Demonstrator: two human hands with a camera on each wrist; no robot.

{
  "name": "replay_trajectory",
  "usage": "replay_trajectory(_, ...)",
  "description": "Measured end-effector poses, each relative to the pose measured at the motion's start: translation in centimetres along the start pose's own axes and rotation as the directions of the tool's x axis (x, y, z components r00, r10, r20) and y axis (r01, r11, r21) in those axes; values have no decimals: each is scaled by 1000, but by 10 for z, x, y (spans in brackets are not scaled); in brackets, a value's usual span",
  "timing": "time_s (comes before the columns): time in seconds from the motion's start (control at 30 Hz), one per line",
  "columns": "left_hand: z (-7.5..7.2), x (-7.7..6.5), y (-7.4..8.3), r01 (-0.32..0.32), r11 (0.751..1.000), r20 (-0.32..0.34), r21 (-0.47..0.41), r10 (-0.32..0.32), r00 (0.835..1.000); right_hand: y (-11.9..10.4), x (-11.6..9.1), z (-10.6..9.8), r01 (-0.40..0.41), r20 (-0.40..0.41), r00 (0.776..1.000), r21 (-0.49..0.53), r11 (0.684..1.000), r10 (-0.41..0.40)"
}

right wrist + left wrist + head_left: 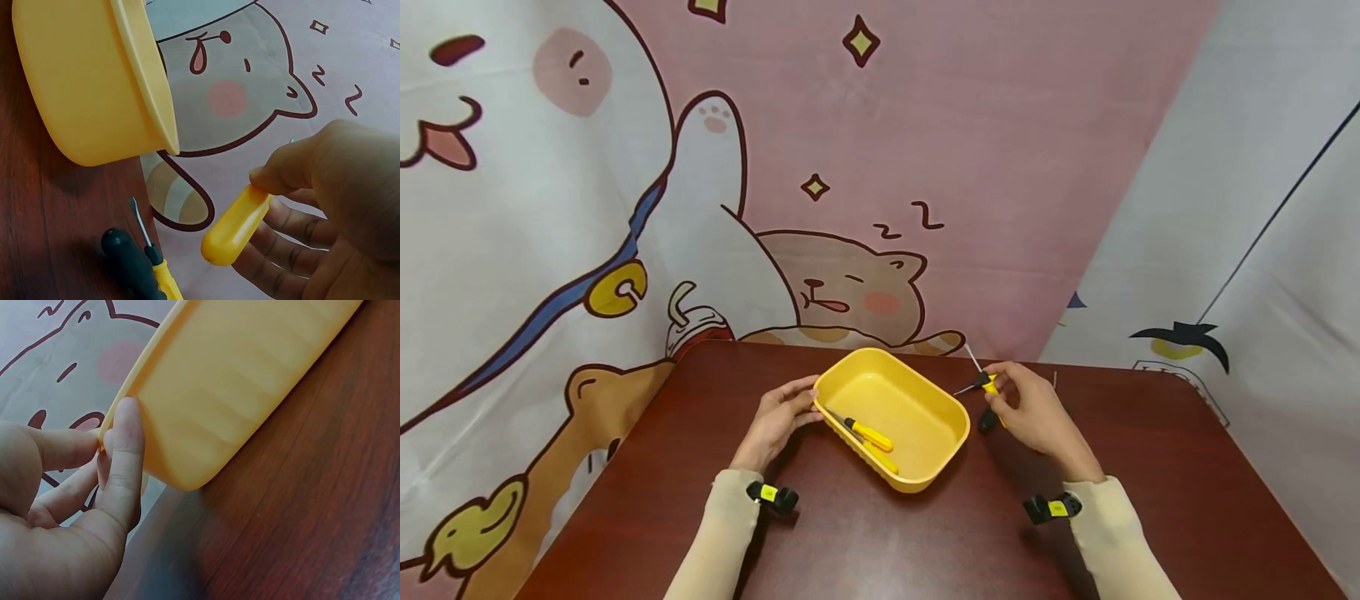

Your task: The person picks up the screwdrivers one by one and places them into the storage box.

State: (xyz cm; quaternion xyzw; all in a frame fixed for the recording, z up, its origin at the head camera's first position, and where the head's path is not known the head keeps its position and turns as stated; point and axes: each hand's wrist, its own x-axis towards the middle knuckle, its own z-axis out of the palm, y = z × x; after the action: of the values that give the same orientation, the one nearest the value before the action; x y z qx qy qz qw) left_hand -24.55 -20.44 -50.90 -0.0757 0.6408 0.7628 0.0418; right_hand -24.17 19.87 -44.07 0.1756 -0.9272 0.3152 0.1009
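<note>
My left hand pinches the rim of a yellow plastic bin at its left corner, thumb and fingers on either side. Inside the bin lie two screwdrivers with yellow handles, along its near left wall. Off the bin's right side, my right hand holds a screwdriver by its yellow handle, between thumb and fingers. Most of its shaft is hidden by the hand in the right wrist view. Below it on the table are a yellow-and-black screwdriver and a tool with a black handle.
The dark red-brown wooden table carries all of this. A cartoon-printed cloth hangs along its back edge and sides. A thin metal shaft shows just behind my right hand. Each wrist wears a black strap with a small camera.
</note>
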Motion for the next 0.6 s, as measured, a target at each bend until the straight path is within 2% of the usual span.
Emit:
replay_trajectory(0.2, 1, 1, -1, 7, 1000, -6, -15, -7, 1000, 0, -1, 4, 51, 16, 999, 1, 999, -51)
replay_trajectory(0.6, 1, 0, 0, 14, 1000, 6, -16, -14, 1000, -8, 1, 8, 61, 69, 996, 12, 998, -62)
